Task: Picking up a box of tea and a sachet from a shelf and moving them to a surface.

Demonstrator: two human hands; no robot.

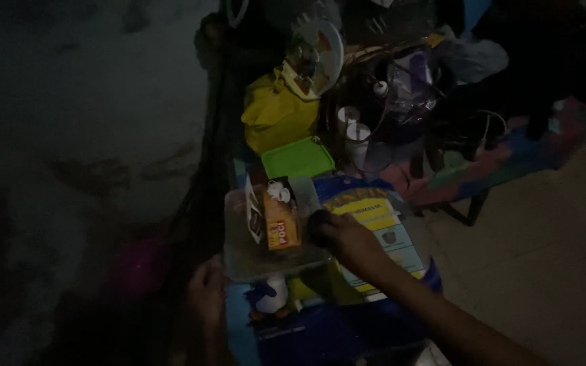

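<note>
On the far left I see only a dim floor, with a pinkish round thing point(140, 268) near the table's edge. Next comes my left hand point(206, 293), fingers curled at the near left corner of a clear plastic container point(239, 261); it looks to be steadying that corner, though the light is too poor to be sure of the grip. Inside the container an orange carton point(281, 220) lies with its long axis running away from me, tilted slightly leftward. My right hand point(347, 238) is at the container's right rim, closed around a small dark object point(318, 227), just right of the carton and nearer to it than the left hand. A green lid point(298, 157) lies beyond, a yellow bag point(272, 115) behind it.
</note>
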